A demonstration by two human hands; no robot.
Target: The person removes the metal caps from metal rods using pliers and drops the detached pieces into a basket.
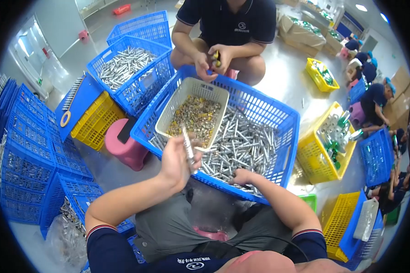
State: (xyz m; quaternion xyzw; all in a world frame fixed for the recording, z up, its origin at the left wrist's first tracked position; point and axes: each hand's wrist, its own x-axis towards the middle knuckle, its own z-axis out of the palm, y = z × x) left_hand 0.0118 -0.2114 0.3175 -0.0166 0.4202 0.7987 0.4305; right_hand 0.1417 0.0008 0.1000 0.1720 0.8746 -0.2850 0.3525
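My left hand (175, 159) is raised over the near left side of a big blue crate (214, 184). Its fingers are closed round a slim silver metal rod (187, 144), which stands nearly upright and is a little blurred. Down at the crate's near side, my right hand (244, 178) touches a heap of similar silver metal rods (241, 141). Those fingers are curled, and whatever they grip is hidden. A cream-coloured basket (225, 105) sits inside the crate on the left, with many small brass and yellowish pieces (195, 113) in it.
Opposite me a person (232, 36) sits holding small yellow and dark items. A blue crate of silver rods (127, 68), a pink stool (125, 145) and stacked blue crates (29, 154) are left. A yellow crate (312, 157) stands right, with several people beyond.
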